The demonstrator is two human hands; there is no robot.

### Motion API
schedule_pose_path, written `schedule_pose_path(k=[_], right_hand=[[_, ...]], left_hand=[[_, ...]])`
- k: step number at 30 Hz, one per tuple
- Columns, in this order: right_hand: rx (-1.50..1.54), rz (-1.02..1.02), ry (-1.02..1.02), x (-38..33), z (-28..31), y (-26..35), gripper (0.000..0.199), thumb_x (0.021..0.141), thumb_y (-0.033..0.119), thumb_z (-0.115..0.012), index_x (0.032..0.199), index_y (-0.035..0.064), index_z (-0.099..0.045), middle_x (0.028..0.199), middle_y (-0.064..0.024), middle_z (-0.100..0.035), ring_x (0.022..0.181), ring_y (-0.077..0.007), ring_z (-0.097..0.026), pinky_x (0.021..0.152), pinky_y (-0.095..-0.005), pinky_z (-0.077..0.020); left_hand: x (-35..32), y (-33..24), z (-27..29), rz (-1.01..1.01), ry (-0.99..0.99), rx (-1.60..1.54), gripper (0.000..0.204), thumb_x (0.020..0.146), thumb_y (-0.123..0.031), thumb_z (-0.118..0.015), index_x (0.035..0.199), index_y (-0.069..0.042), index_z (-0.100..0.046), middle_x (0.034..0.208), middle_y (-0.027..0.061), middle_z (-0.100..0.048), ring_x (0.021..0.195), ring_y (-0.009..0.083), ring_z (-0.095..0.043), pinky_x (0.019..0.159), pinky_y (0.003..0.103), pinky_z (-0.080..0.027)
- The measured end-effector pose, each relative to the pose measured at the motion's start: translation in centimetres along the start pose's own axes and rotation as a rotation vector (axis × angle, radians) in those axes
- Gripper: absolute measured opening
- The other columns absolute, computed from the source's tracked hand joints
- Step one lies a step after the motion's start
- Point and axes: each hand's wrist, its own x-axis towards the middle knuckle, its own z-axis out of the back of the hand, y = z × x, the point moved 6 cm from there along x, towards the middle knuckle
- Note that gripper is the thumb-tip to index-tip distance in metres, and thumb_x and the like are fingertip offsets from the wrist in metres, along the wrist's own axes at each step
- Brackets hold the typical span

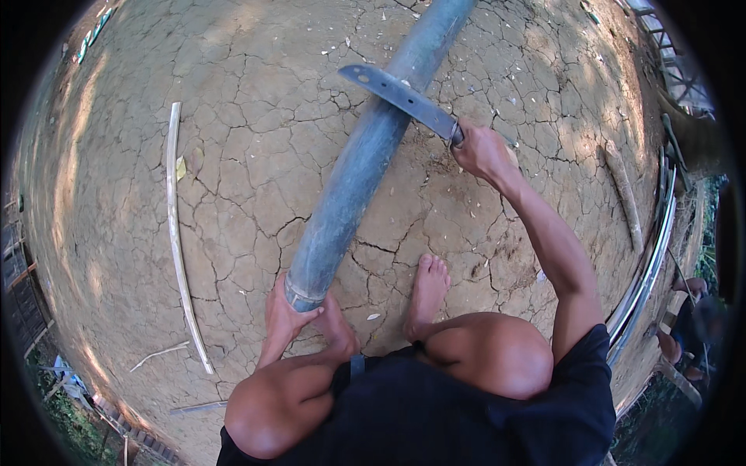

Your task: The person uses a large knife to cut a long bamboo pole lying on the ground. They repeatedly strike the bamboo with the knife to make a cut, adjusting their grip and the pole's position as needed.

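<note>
— Squatting on cracked dry ground [256, 124], bare right foot [427, 291] planted just beside the pole?

— Yes. Holding the near end of a long grey-green bamboo pole [365, 155] with the left hand [286, 311], grip closed around the cut end, low between the knees.

— And lying how?

— Running away from the body, up and to the right, toward the top edge of the view, resting on the ground.

— Doing what with the right hand [482, 151]?

— Gripping the handle of a long machete [400, 97], fingers closed tight on it. Blade pointing left, crossing over the pole about the middle; touching or just above, cannot tell.

— Lying nearby?

— A thin pale bamboo strip [177, 233] curving on the ground well to the left, apart from the pole. Several long split strips [649, 264] lying together at the right edge. Small pale chips scattered all over the ground.
</note>
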Motion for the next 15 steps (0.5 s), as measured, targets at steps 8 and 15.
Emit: schedule_pose_path(k=[8,15], right_hand=[[-0.015,-0.019,-0.045,0.9,1.3,-1.3,0.020,0.078,0.013,-0.064,0.096,0.0058,-0.061,0.077,-0.0216,-0.068,0.077,-0.0428,-0.068,0.072,-0.0539,-0.0538],[0.029,-0.132,-0.121,2.1,0.9,-1.7,0.022,0.077,0.015,-0.064,0.097,0.0061,-0.061,0.076,-0.0215,-0.068,0.078,-0.0417,-0.069,0.072,-0.0525,-0.0545]], left_hand=[[-0.1,1.4,0.4,-0.033,-0.109,0.150,0.100,0.053,-0.027,-0.094,0.138,-0.003,-0.045,0.119,0.0221,-0.063,0.113,0.0417,-0.059,0.097,0.048,-0.046],[-0.8,1.3,0.7,-0.090,-0.235,0.238,0.102,0.053,-0.027,-0.092,0.140,-0.003,-0.044,0.116,0.0214,-0.061,0.110,0.0407,-0.056,0.096,0.049,-0.043]])
